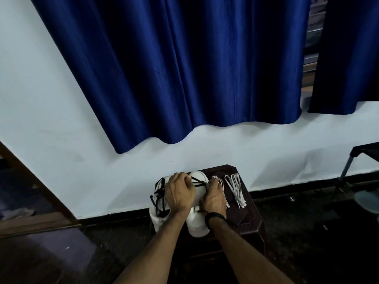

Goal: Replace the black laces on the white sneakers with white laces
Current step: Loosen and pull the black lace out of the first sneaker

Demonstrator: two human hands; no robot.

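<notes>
1. Nearest to the person, the two forearms reach forward over the near edge of a small dark stool (249, 217). The right wrist wears a dark band (213, 216).

2. The right sneaker (198, 223) lies in the middle of the stool, with its heel at the near edge and its toe toward the far edge. Both hands are on it. The left hand (179, 193) rests over the lacing area with its fingers curled, and they seem to pinch a black lace (200, 183) near the toe end. The right hand (213, 198) is just beside it, also with curled fingers, and appears to hold the other end of the same lace. How firm each pinch is, I cannot tell.

3. The black lace runs stretched between the two hands, across the far part of this shoe. I judge that it is now being drawn out of the eyelets. How many eyelets are already free is hidden under the hands.

4. The left sneaker (159, 219) stands at the left edge of the stool, touching the right one. Its black lacing (160, 198) is in place, with loose ends, so I believe this shoe is not yet done.

5. The white laces (235, 190) lie folded in a bundle near the right edge. A second white bundle (219, 180), partly behind the right hand, is just beside it. Neither is threaded into a shoe.

6. Farther away are the pale wall (61, 119) and a blue curtain (184, 68).

7. In my judgement the task is at an early stage: one black lace is coming out, one remains, and both white laces wait.
</notes>
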